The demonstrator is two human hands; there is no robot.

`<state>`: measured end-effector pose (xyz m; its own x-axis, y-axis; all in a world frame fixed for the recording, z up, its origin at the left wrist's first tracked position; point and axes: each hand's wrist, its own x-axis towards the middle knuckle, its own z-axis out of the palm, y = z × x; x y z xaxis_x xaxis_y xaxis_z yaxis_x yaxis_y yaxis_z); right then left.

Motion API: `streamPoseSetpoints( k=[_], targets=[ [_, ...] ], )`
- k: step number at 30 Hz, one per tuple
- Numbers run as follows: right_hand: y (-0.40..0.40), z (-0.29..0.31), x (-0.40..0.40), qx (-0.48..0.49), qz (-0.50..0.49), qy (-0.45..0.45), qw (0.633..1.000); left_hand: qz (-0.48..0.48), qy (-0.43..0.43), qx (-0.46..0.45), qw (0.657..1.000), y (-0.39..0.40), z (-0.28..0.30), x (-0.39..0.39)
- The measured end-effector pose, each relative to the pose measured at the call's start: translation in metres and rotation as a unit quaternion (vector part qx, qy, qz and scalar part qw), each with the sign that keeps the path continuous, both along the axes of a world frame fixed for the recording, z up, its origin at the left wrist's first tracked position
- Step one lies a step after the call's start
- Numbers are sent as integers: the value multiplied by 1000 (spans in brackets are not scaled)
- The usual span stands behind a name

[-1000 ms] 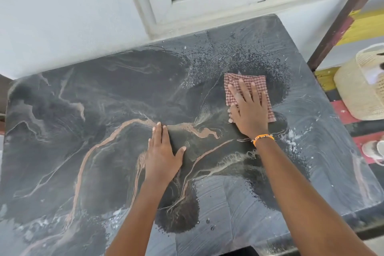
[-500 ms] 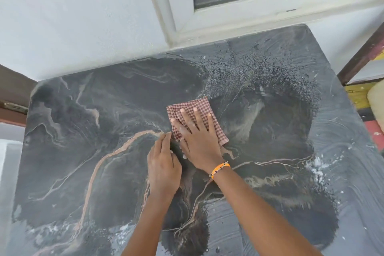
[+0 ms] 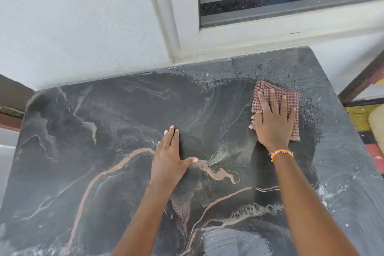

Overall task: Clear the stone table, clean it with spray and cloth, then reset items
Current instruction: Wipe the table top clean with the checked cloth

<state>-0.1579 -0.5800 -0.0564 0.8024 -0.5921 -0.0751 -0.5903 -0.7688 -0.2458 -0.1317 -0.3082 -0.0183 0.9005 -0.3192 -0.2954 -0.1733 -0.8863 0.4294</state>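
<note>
The dark stone table with pale and pinkish veins fills the view, wet with spray droplets and wipe streaks toward its right side. A red-and-white checked cloth lies flat on the far right part of the top. My right hand, with an orange band at the wrist, presses flat on the cloth with fingers spread. My left hand rests flat on the bare stone near the middle, fingers together, thumb out, holding nothing.
A white wall and a window frame stand right behind the table's far edge. A dark wooden post and a yellow and red surface lie past the right edge. A brown ledge shows at the left.
My right hand has swept the cloth from the table's middle out to the far right. My left hand has flattened and stayed near the centre.
</note>
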Motion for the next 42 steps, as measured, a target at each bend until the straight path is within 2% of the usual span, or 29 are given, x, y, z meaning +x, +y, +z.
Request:
streamPoseSetpoints(
  k=[3,6,9,12,14,17,22,25,27,31,36,40,42],
  targets=[
    [40,-1,-9,16,-48,20,999,4,-8,-6,1000,0,-3,0],
    [98,2,8,6,70,25,997,-5,-18,2,1000,0,-5,0],
    [138,5,51,6,211,19,977,-3,-17,-13,1000,3,-6,4],
    [140,9,104,2,293,26,956,-7,-49,20,999,7,-4,12],
    [124,8,130,-1,313,29,949,11,-52,42,998,10,-3,21],
    [88,7,147,16,268,7,963,33,-19,51,998,13,-2,37],
    [19,5,130,13,124,-2,992,26,4,69,997,15,-3,44],
    [16,3,103,6,49,10,999,21,-8,85,996,14,-4,43],
    [36,3,91,3,46,18,999,14,-11,99,995,14,-5,44],
    [99,5,99,-24,190,13,981,15,-15,85,996,15,-7,45],
    [170,7,157,-2,375,12,927,47,-46,44,997,23,-12,34],
    [196,11,194,-23,454,21,891,68,-61,43,995,28,-15,22],
    [199,10,202,-30,460,21,887,62,-64,42,995,26,-14,21]
  ],
)
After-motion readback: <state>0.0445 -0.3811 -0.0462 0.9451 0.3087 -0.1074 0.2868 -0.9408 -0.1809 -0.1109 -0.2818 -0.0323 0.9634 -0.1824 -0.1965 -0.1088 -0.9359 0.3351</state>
